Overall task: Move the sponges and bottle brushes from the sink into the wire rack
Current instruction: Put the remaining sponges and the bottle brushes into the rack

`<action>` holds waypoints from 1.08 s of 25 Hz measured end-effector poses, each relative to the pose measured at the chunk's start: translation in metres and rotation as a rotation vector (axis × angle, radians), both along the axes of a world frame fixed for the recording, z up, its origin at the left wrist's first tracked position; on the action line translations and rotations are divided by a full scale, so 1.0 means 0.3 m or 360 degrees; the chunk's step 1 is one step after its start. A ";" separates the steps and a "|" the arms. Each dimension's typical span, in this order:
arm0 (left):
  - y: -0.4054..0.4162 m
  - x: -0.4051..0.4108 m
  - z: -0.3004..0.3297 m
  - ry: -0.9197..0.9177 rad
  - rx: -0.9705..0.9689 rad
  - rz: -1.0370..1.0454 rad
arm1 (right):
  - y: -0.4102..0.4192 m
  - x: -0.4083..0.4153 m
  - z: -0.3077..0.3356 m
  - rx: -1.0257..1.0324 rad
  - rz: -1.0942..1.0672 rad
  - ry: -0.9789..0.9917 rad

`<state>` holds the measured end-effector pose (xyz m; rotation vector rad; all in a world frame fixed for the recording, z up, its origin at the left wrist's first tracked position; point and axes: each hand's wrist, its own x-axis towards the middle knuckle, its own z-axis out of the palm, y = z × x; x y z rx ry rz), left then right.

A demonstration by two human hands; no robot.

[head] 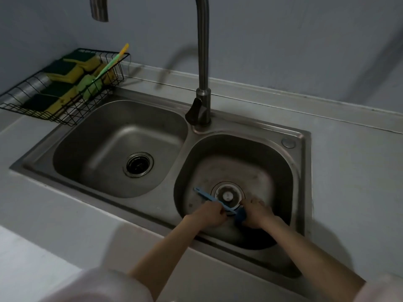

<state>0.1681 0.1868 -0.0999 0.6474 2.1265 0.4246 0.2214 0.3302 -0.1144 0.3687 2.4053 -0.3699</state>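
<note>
A blue bottle brush [205, 195] lies low in the right basin of the steel double sink [189, 136], its handle pointing up-left. My left hand [209, 214] is closed around the handle's middle. My right hand [258, 214] grips the dark blue sponge head at the brush's near end. The black wire rack [118, 77] stands on the counter at the far left. It holds several yellow-and-green sponges [65, 73] and a green bottle brush [91, 85] whose handle sticks up over the rim.
The tall steel faucet [202, 62] rises between the basins, with its lever at the base. The left basin shows only its drain [139, 164]. Grey counter runs around the sink, and a light cloth lies at the bottom edge.
</note>
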 end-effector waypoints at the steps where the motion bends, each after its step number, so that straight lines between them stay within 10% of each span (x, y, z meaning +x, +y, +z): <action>1: 0.013 0.004 -0.012 -0.0028 -0.0033 -0.0030 | 0.006 -0.003 -0.017 0.0012 0.0031 -0.0021; 12: 0.043 0.000 -0.053 -0.0180 0.0058 0.0111 | 0.030 -0.082 0.014 -0.0627 -0.0383 0.0011; 27: -0.267 -0.111 0.190 -0.0282 0.1258 0.0918 | -0.212 -0.163 0.339 -0.1103 -0.0468 0.0683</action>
